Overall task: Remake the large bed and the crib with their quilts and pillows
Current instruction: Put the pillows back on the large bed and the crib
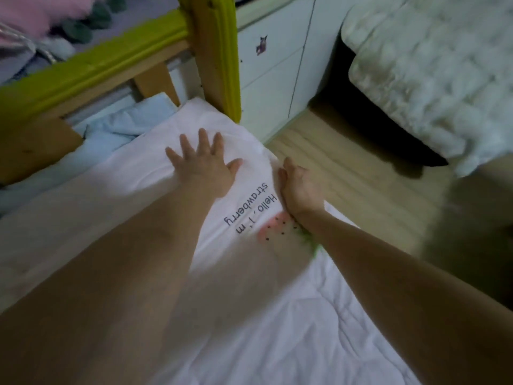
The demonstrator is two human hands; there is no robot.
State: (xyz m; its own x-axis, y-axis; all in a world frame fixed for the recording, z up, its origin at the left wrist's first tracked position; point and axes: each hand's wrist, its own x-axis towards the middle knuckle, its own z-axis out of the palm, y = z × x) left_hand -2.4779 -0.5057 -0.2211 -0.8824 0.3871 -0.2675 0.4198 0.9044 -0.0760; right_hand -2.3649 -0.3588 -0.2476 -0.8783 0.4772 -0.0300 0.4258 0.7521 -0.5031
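Observation:
A white quilt (249, 315) with a strawberry print and the words "Hello, i'm strawberry" lies spread over the crib mattress. My left hand (204, 165) rests flat on it near the far corner, fingers spread, holding nothing. My right hand (298, 187) is at the quilt's right edge, fingers curled down over the side; whether it grips the fabric is hidden. A light blue cloth (125, 126) is bunched at the crib's far left end. The crib's wooden frame with green padding (211, 51) rises behind my hands. The large bed's fluffy white quilt (433, 73) lies at upper right.
A white drawer cabinet (277, 65) with a small sticker stands behind the crib post. Wooden floor (347, 173) runs between crib and large bed. Pink and grey soft items (55, 20) lie beyond the crib rail at upper left.

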